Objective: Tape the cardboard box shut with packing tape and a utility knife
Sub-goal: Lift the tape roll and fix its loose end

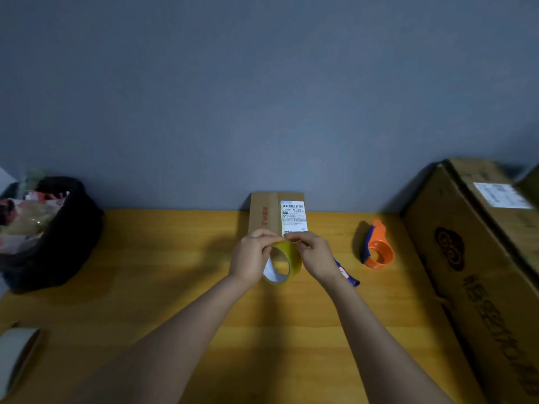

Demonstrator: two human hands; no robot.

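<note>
Both hands are raised together over the middle of the surface, sharing one roll of packing tape. Left hand is closed round the roll's left rim; right hand has its fingertips pinched at the top of the roll, apparently picking for the free end. No strip is seen drawn out.

Just behind the right wrist lies a blue-handled tool, presumably the utility knife, untouched on the surface. Further right rests an orange tape dispenser, not in use.

Directly beyond the hands, near them and against the wall, lies the cardboard box, flaps down, bearing a white shipping label. Whether a band already crosses its seam cannot be told.

Assessment: early stage. Tape end still to be lifted; laying, pressing and cutting all remain.
</note>
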